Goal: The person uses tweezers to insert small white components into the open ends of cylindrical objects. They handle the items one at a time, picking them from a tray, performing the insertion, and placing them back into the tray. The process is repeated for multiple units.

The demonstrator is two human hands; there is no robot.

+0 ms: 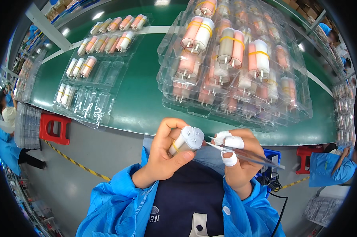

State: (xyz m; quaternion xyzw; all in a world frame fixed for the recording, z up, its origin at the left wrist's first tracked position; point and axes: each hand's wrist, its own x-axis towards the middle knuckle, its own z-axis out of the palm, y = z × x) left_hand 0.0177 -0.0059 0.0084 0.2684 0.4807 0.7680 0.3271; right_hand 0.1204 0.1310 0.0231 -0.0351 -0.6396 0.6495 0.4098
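My left hand is closed around a bundle of capsule-shaped pieces, pale on their ends and greyish along the side, with a yellow rubber band round them. The pale ends face up and toward the right. In my right hand is a pair of tweezers, its pointed tips just beside the bundle; whether they touch it I cannot tell. White covers wrap several fingertips of that hand. Both hands are in front of the bench's near edge.
Stacked clear plastic trays on the green bench hold banded pink, white and grey pieces with metal pins. A part-filled clear tray lies left. Red stools stand on the floor. Co-workers in blue are at both sides.
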